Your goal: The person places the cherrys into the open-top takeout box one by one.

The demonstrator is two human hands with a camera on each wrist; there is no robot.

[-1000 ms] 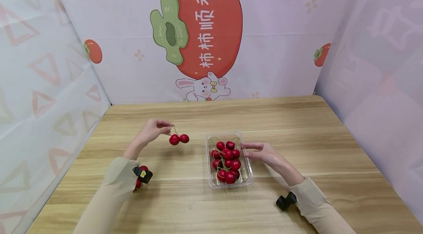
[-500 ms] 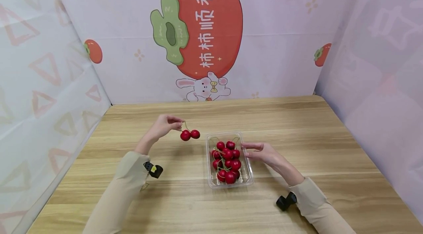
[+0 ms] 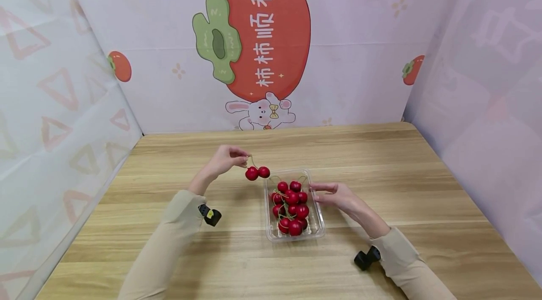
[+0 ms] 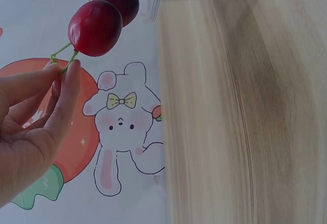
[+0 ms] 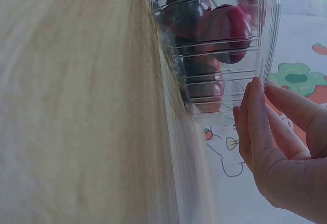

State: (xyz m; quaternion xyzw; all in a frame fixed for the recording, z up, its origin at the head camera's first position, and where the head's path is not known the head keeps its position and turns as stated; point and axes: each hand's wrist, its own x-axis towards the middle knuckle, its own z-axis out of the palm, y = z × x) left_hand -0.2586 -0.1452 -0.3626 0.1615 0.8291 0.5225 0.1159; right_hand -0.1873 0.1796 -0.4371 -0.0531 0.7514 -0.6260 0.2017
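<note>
My left hand (image 3: pixel 227 160) pinches the thin green stems of a pair of dark red cherries (image 3: pixel 257 173). The pair hangs in the air beside the far left corner of a clear plastic box (image 3: pixel 320 232). Close up in the left wrist view, thumb and fingertips meet on the stems below the two cherries (image 4: pixel 95 28). Inside the box lies a heap of several cherries (image 3: pixel 292 210) with stems. My right hand (image 3: pixel 338 196) touches the box's right rim with its fingers fairly straight. The right wrist view shows those fingertips (image 5: pixel 256 83) against the clear wall.
The box stands on a wood-grain table (image 3: pixel 372 159). Behind it rises a white backdrop (image 3: pixel 347 83) printed with persimmons and a rabbit. A black wrist camera (image 3: pixel 210 215) sits at the left cuff, another black camera (image 3: pixel 366 258) at the right.
The left hand has carried the cherry pair rightward, up to the box's far left corner. Loose cherries seen near the left cuff earlier are now hidden by the sleeve. Right hand and box stay put.
</note>
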